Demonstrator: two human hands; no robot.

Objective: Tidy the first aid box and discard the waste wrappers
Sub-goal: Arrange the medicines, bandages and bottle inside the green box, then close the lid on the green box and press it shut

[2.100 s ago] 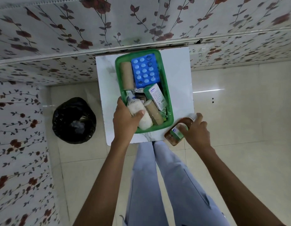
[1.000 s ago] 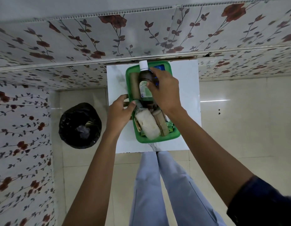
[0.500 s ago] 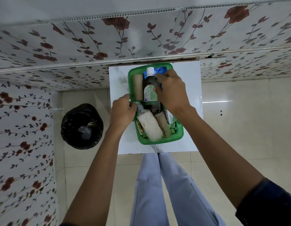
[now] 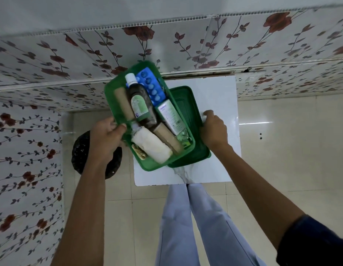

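Observation:
The green first aid box (image 4: 147, 166) is lifted and tilted above the white table (image 4: 214, 166), my left hand (image 4: 106, 137) gripping its left rim. Inside lie a brown bottle with a white cap (image 4: 140, 104), a blue blister pack (image 4: 152, 87), a green-white carton (image 4: 169, 116), a white bandage roll (image 4: 151, 146) and two tan rolls (image 4: 123, 102). Under the box lies its green lid (image 4: 188, 108) on the table. My right hand (image 4: 213, 130) holds the lid's right edge.
A black-lined waste bin (image 4: 80, 152) stands on the floor to the left of the table, partly hidden by my left forearm. Floral wall panels run behind and along the left. My legs stand at the table's front edge on a tiled floor.
My right hand let go of the brown bottle, now lying in the box, and moved to the lid's right edge. My left hand raised the box up and leftward, uncovering the lid beneath.

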